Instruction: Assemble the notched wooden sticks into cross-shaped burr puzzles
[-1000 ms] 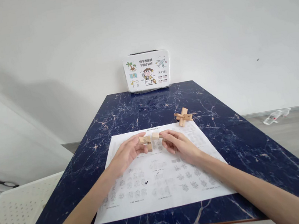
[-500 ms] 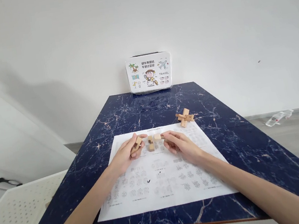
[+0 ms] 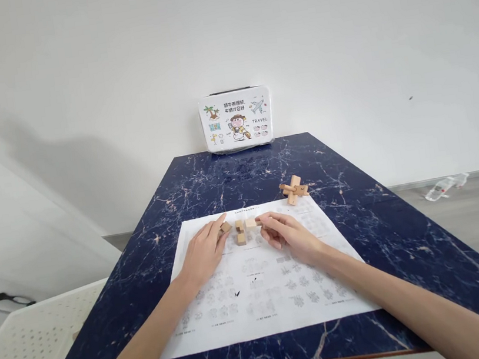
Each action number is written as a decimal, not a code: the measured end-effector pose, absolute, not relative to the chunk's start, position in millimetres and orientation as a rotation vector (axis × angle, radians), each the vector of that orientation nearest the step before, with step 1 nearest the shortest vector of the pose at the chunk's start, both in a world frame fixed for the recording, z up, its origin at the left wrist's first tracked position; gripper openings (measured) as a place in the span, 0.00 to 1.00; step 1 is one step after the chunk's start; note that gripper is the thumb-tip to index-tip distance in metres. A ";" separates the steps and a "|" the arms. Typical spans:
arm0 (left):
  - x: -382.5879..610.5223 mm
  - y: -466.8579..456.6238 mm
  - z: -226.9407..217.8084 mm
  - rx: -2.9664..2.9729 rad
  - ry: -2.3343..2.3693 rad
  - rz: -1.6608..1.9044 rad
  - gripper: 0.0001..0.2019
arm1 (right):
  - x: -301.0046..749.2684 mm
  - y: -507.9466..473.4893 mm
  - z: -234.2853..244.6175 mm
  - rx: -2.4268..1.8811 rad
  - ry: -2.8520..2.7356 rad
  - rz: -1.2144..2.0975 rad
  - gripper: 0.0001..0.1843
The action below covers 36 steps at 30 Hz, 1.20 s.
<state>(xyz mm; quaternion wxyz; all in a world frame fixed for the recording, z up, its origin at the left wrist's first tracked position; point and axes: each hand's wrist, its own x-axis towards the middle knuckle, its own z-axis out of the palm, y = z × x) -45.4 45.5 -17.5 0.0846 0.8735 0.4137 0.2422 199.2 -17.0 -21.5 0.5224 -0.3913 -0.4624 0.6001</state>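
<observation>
My left hand [image 3: 205, 248] is palm-down over the left part of the printed sheet [image 3: 265, 300], its thumb and fingers closed round a wooden puzzle piece [image 3: 225, 228]. Most of that piece is hidden under the fingers. My right hand [image 3: 288, 233] pinches a paler wooden puzzle piece [image 3: 251, 223] by its right end, just above or on the paper; I cannot tell which. Between the two hands a notched wooden puzzle piece [image 3: 241, 239] lies on the sheet, its notch near the middle.
An assembled wooden cross-shaped puzzle [image 3: 294, 190] rests at the sheet's far right corner. On the blue marbled table [image 3: 243, 179], a white cartoon-printed case [image 3: 236, 119] leans against the wall. A white perforated rack [image 3: 41, 326] stands left, a plastic bottle [image 3: 445, 187] lies on the floor right.
My left hand has turned from palm-up to palm-down, lowering its wooden piece towards the paper. The right hand's pale piece has turned slightly. The view has shifted a little.
</observation>
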 end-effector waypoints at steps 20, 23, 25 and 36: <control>-40.3 42.4 -11.0 2.620 1.134 0.809 0.24 | 200.5 -16.7 -20.8 -0.918 -1.038 1.478 0.25; -36.9 41.9 -12.2 2.650 1.043 0.674 0.33 | 199.9 -16.5 -21.3 -0.910 -1.034 1.475 0.25; -33.5 43.3 -14.8 2.639 1.047 0.602 0.37 | 199.5 -16.3 -21.3 -0.910 -1.044 1.464 0.25; -32.5 43.0 -13.1 2.430 0.906 0.804 0.29 | 200.5 -16.5 -21.4 -0.917 -1.026 1.470 0.25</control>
